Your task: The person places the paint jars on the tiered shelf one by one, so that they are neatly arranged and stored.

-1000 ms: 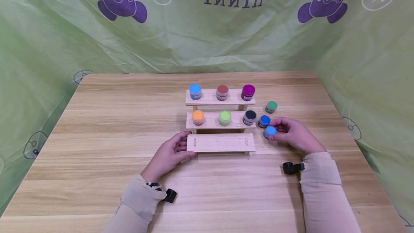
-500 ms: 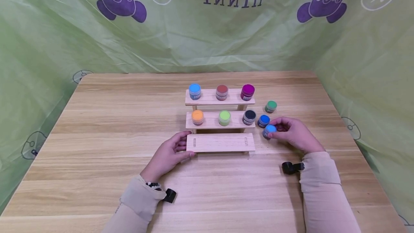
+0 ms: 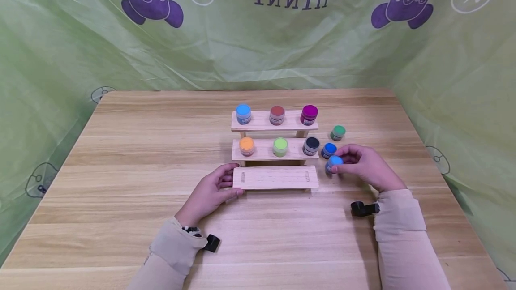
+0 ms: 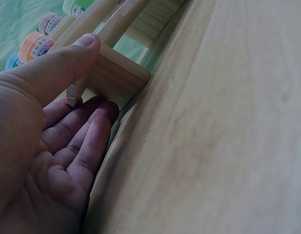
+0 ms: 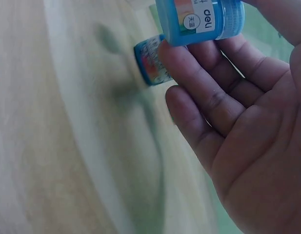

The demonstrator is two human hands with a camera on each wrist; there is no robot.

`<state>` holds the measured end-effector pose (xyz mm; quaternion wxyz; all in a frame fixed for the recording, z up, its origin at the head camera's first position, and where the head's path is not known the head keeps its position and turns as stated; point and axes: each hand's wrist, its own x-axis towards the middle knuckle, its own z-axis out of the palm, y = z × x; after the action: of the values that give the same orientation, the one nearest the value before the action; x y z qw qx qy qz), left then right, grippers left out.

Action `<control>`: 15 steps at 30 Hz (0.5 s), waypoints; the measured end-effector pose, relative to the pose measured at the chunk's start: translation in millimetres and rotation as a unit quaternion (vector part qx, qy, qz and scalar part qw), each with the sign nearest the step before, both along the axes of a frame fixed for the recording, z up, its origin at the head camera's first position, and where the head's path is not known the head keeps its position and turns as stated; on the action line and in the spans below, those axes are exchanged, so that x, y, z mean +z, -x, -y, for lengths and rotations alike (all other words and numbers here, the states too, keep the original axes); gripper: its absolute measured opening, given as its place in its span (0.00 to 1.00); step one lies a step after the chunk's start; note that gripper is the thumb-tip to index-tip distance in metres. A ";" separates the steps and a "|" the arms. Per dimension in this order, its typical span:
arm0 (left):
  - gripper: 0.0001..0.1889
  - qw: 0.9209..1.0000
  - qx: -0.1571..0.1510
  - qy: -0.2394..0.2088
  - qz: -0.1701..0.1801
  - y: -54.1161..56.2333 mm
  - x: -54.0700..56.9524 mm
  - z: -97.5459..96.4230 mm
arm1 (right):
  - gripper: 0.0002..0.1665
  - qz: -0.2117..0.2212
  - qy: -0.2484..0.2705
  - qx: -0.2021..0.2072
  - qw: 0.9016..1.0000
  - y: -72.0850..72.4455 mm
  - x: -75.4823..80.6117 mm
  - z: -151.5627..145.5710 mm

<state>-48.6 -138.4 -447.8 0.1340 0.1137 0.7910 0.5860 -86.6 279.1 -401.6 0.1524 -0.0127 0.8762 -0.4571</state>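
My right hand [image 3: 364, 164] pinches a light blue paint jar [image 3: 334, 164] by its lid end. In the right wrist view the held paint jar [image 5: 194, 22] shows its "deli" label, and its shadow falls on the table apart from it. A darker blue jar [image 3: 328, 150] stands just behind, a green-lidded jar [image 3: 338, 133] further back. My left hand [image 3: 209, 191] grips the left end of a three-step wooden display stand [image 3: 276, 178], thumb at the front edge and fingers round the end. The bottom step is bare. Orange [image 3: 247, 146], light green [image 3: 280, 147] and black [image 3: 311, 146] jars stand on the middle step.
On the top step stand blue [image 3: 243, 114], brown-red [image 3: 277, 115] and magenta [image 3: 309, 115] jars. The wooden table [image 3: 141, 155] reaches back to a green printed curtain [image 3: 258, 48], which also hangs at both sides.
My right hand has moved the light blue jar slightly left and lifted it a little toward the stand. My left hand stays on the stand's end.
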 end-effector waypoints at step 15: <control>0.37 1.000 0.001 -0.002 0.006 0.0 -0.2 -0.1 | 0.29 -0.034 -0.013 0.035 0.999 -5.9 18.6 11.9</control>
<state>-48.6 -138.3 -448.0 0.1379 0.1098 0.7889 0.5887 -80.7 267.2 -383.0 0.1384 -0.0572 0.8855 -0.4398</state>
